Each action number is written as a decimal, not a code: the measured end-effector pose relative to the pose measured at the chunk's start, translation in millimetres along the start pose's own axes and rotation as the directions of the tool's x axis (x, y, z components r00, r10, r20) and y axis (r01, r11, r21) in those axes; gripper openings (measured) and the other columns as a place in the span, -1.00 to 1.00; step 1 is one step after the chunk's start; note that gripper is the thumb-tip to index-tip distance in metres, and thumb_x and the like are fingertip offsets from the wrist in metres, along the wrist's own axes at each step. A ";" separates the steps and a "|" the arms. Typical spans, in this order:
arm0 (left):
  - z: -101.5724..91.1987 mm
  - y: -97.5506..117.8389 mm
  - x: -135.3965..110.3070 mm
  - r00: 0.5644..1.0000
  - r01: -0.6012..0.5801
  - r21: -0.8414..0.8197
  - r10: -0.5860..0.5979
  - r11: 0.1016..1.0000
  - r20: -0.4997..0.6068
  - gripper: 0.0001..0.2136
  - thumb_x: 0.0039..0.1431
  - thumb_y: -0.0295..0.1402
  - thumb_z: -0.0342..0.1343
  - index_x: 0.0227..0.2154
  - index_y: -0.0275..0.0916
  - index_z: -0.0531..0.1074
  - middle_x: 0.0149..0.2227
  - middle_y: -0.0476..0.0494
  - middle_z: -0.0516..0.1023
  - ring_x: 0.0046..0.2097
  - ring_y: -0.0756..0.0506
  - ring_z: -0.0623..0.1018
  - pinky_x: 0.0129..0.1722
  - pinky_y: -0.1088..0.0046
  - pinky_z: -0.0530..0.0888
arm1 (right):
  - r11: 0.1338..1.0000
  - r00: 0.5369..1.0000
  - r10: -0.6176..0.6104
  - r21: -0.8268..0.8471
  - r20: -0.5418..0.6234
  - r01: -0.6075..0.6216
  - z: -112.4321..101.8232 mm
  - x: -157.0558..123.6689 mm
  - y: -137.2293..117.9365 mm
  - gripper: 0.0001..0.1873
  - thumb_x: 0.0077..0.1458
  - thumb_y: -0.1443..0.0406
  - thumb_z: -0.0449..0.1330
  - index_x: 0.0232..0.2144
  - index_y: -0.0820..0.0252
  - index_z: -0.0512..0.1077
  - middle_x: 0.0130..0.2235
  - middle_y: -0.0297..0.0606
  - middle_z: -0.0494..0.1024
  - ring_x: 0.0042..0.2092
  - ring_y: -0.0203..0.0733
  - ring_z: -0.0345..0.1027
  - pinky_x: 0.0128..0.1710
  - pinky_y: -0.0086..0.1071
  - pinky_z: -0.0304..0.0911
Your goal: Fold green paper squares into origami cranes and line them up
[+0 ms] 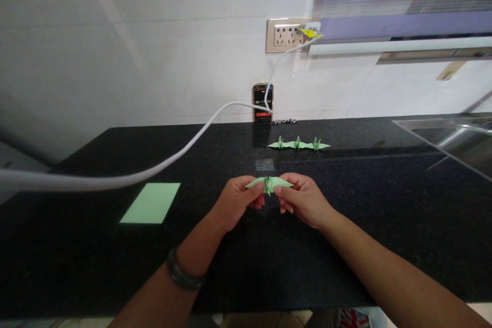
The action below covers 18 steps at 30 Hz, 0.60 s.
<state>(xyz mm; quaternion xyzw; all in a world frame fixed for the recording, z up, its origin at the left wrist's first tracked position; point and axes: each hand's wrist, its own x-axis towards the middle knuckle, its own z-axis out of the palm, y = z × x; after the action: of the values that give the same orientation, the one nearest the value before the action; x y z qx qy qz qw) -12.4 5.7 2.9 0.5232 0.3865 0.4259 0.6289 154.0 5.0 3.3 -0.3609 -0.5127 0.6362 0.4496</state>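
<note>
A pale green folded paper crane (268, 184) is held up between both hands above the dark counter, its wings spread to the sides. My left hand (239, 200) pinches the left wing between thumb and fingers. On the other wing, my right hand (302, 196) has a matching pinch. Beyond the hands, several green paper cranes (297, 144) stand in a row, wings spread and tips meeting. Flat on the counter to the left lies green square paper (150, 203); whether it is one sheet or a stack I cannot tell.
A phone (263, 102) showing a timer leans against the tiled wall. Its white cable (184, 149) arcs across the left foreground and also runs to the wall socket (286, 36). A sink (461, 138) is set into the black counter (338, 266) at right.
</note>
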 end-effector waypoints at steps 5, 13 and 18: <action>-1.3 7.7 -1.2 0.999 0.003 0.130 -0.009 0.991 0.046 -0.80 -0.04 -0.26 0.11 -0.43 -0.32 0.36 -0.72 0.06 0.34 -0.67 0.09 0.30 -0.64 0.61 0.22 | 0.983 0.987 0.047 -0.184 0.154 -0.019 -3.9 -1.4 -8.0 -0.84 -0.03 0.26 0.12 -0.46 0.27 0.27 -0.65 -0.41 0.41 -0.70 -0.45 0.16 -0.73 -0.59 0.04; -2.2 7.8 0.0 0.998 0.025 0.203 -0.036 0.979 0.051 -0.78 0.01 -0.26 0.05 -0.55 -0.34 0.41 -0.63 -0.04 0.41 -0.58 0.06 0.38 -0.55 0.60 0.32 | 0.913 0.968 0.145 -0.404 0.203 -0.052 -15.0 1.6 -11.1 -0.78 0.03 0.25 0.05 -0.53 0.31 0.32 -0.61 -0.37 0.40 -0.66 -0.48 0.16 -0.69 -0.60 0.05; -4.6 3.0 0.9 0.996 0.055 0.209 -0.068 0.976 0.057 -0.77 0.01 -0.23 0.05 -0.53 -0.33 0.39 -0.59 -0.05 0.41 -0.56 0.06 0.40 -0.56 0.59 0.35 | 0.923 0.937 0.257 -0.346 0.236 -0.166 -15.5 -0.1 -10.1 -0.79 -0.01 0.29 0.06 -0.59 0.32 0.32 -0.67 -0.38 0.40 -0.72 -0.50 0.12 -0.75 -0.63 0.01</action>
<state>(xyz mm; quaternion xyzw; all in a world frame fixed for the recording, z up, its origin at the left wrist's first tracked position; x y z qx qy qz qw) -16.8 8.3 5.1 0.5869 0.4243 0.3467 0.5961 170.4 10.8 9.9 -0.3902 -0.6246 0.6337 0.2366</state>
